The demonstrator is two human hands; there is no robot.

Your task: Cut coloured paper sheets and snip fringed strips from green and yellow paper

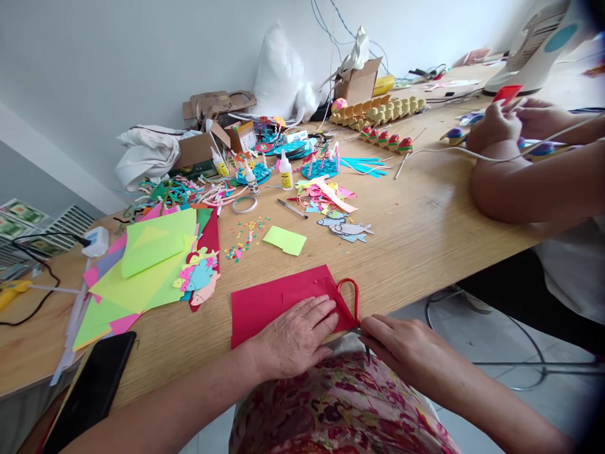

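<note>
A sheet of red paper [259, 304] lies at the table's near edge, with a smaller red piece on top of it. Flat on this paper rests my left hand [300, 331], fingers stretched out and pressing it down. Just beyond the edge, my right hand [401, 343] is closed around the middle of a pair of scissors [355, 309]. Their red handle loops point away from me over the paper's right corner, and a dark blade tip shows below my fingers. Part of the scissors is hidden by the right hand.
Farther in lie a green paper piece [285, 240], paper fish [347, 228], scraps [326, 194], a pen [292, 209] and a glue bottle [286, 171]. Coloured sheets [142, 277] and a phone [92, 384] are at left. Another person's hands [496, 131] work at right near egg-carton pieces [387, 140].
</note>
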